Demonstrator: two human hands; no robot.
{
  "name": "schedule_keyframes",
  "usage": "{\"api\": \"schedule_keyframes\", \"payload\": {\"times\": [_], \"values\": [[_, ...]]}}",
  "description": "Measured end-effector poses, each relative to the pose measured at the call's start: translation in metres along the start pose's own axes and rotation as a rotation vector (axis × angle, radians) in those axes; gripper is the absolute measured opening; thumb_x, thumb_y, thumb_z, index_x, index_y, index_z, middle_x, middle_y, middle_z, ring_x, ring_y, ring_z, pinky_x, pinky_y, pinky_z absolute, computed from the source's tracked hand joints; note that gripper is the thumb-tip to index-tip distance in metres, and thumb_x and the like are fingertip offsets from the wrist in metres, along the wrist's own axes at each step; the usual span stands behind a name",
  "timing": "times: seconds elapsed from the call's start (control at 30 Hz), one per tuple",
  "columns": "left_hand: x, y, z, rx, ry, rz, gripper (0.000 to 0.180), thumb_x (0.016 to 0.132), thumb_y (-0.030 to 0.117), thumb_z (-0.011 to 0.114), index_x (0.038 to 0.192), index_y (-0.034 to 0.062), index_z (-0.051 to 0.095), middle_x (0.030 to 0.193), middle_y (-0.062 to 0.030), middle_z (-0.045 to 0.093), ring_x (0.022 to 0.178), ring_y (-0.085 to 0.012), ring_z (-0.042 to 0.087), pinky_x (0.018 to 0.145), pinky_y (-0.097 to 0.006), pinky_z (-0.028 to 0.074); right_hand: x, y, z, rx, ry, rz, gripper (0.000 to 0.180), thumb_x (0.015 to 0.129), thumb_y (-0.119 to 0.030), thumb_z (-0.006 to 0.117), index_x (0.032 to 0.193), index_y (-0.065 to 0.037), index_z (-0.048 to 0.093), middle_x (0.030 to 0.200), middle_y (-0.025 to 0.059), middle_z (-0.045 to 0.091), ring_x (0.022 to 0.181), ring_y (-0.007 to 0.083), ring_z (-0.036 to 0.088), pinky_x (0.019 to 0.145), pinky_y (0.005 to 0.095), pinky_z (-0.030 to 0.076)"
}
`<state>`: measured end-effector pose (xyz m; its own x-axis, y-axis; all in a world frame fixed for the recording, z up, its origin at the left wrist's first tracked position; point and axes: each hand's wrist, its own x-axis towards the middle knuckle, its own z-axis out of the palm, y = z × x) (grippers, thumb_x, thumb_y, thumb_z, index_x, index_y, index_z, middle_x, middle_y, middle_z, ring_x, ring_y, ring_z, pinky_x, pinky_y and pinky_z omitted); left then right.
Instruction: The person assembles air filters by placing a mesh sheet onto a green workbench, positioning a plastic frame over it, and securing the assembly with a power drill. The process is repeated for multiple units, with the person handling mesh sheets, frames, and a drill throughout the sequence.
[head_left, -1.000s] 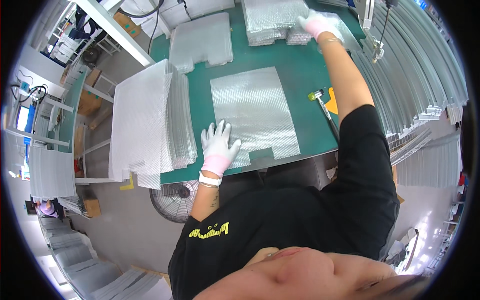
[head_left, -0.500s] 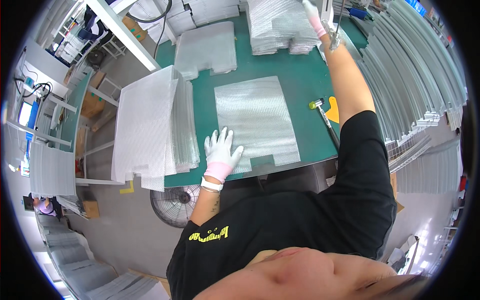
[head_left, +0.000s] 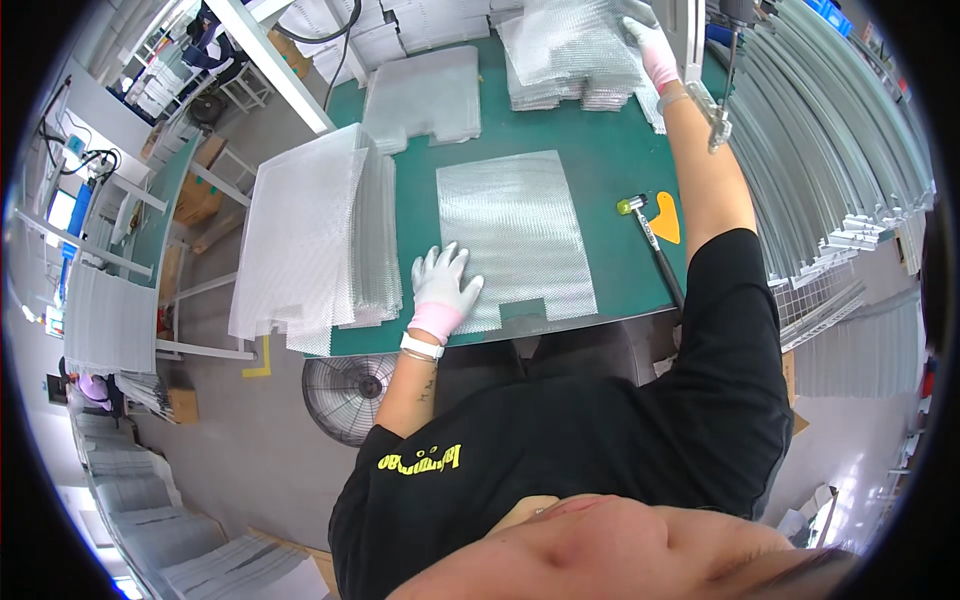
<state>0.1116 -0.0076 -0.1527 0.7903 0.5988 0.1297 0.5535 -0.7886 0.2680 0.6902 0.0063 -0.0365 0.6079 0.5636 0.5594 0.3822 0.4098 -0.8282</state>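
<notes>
My left hand (head_left: pixel 443 291), in a white glove with a pink cuff, lies with fingers spread at the left edge of a silvery mesh sheet (head_left: pixel 515 235). This sheet lies flat on the green table and has a notch in its near edge. My right arm stretches to the far side. There my right hand (head_left: pixel 650 42), also gloved, grips the right edge of the top mesh sheet (head_left: pixel 575 45) on a stack. That sheet sits askew over the others; the fingertips are partly lost against it.
At the left stands a tall pile of mesh sheets (head_left: pixel 300 230), with a lower pile (head_left: pixel 425 95) behind. A mallet (head_left: pixel 655 250) and a yellow scraper (head_left: pixel 665 218) lie at the right. A metal fixture (head_left: pixel 718 125) hangs by my right forearm. Long panels (head_left: pixel 810 150) stand beyond; a fan (head_left: pixel 350 395) is below.
My right hand has moved right and slightly nearer, onto the far stack's edge, and the top sheet there has skewed. My left hand stays by the near sheet, its fingers a little less spread.
</notes>
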Motion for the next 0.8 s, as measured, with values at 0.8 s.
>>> {"api": "schedule_keyframes", "payload": {"times": [0.8], "values": [[-0.044, 0.033, -0.039, -0.353, 0.184, -0.332, 0.073, 0.086, 0.029, 0.073, 0.144, -0.0019, 0.041, 0.123, -0.0271, 0.064, 0.106, -0.0414, 0.066, 0.091, -0.043, 0.053, -0.409, -0.184, 0.095, -0.653, -0.204, 0.191, 0.034, 0.083, -0.011, 0.072, 0.116, -0.005, 0.070, 0.111, 0.0138, 0.066, 0.102, 0.0271, 0.066, 0.089, 0.0324, 0.052]]}}
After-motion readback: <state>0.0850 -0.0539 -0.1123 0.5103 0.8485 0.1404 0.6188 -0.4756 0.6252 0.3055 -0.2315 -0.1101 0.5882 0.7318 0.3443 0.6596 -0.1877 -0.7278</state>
